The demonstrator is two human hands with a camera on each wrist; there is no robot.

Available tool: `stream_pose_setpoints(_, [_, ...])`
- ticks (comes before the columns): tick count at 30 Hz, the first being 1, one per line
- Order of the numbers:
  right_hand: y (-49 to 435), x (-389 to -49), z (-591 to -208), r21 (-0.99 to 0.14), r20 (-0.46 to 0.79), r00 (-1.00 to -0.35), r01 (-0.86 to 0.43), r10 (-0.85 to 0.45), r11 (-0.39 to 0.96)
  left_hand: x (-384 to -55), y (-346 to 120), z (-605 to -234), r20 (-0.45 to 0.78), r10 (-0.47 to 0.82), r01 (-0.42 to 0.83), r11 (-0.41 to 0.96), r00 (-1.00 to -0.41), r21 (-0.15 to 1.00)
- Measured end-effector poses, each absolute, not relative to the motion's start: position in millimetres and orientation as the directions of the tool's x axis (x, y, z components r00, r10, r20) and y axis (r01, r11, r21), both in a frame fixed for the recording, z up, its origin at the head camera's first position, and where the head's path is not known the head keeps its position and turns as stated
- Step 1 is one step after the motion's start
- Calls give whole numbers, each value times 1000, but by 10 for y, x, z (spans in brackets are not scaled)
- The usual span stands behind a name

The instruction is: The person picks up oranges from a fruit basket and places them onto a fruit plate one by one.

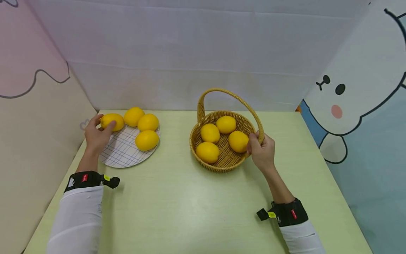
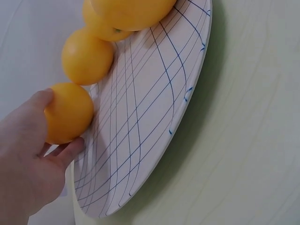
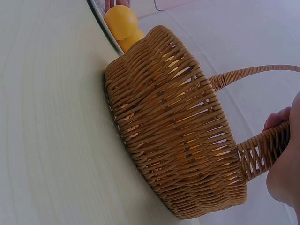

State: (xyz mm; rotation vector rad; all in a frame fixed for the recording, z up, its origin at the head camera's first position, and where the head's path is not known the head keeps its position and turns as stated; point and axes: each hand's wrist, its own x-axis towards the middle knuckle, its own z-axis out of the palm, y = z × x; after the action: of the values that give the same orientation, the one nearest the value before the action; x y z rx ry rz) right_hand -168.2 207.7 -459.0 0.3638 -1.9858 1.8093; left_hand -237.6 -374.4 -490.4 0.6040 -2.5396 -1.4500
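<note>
"Left grip (image 1: 98,135), head view?"
"Pinches the leftmost lemon (image 1: 115,122), sideways, by the plate (image 1: 115,157). Right grip (image 1: 264,153) holds the basket (image 1: 223,168) handle (image 1: 260,130), well apart."
"Left wrist?"
"Lemon's inside the grip."
"Right wrist?"
"Basket's nearer right grip."

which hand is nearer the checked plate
Left. The left hand holds a lemon at the checked plate's left edge; the right hand grips the basket handle, well to the plate's right.
</note>
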Motion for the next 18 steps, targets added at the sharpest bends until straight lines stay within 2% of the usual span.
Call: stream_pose_setpoints(18, [2075,-1674,-4588,-878,474,-876,-462,90,124,-2369,-3790,-4885,-6,-349,-205,536,-937,819])
